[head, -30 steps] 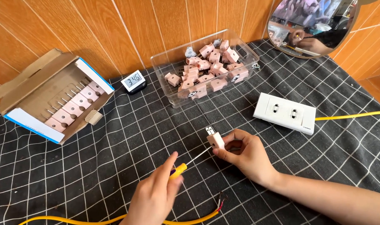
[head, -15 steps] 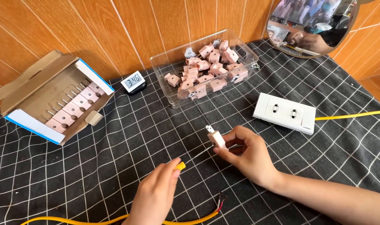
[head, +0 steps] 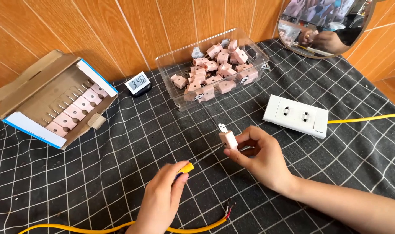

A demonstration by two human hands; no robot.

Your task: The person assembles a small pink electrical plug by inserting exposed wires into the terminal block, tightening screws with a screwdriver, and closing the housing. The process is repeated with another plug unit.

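My right hand (head: 260,158) holds a small pink plug (head: 228,138) with its two metal prongs pointing up and away. Low in the middle, my left hand (head: 160,201) grips a yellow-handled tool (head: 186,167), likely a screwdriver, whose thin shaft reaches toward the plug. Along the bottom edge lies a yellow cable (head: 119,226), and its stripped red and black wire ends (head: 228,209) rest between my two hands.
A clear plastic tub (head: 176,60) of several pink plugs stands at the back. An open cardboard box (head: 37,91) with a row of plugs sits left. A small digital clock (head: 137,83), a white double socket (head: 296,115) on a yellow cord, and a round mirror (head: 323,26) are also here.
My left hand turned and closed more tightly over the yellow handle, bringing the tool tip up toward the plug. My right hand kept the plug nearly still.
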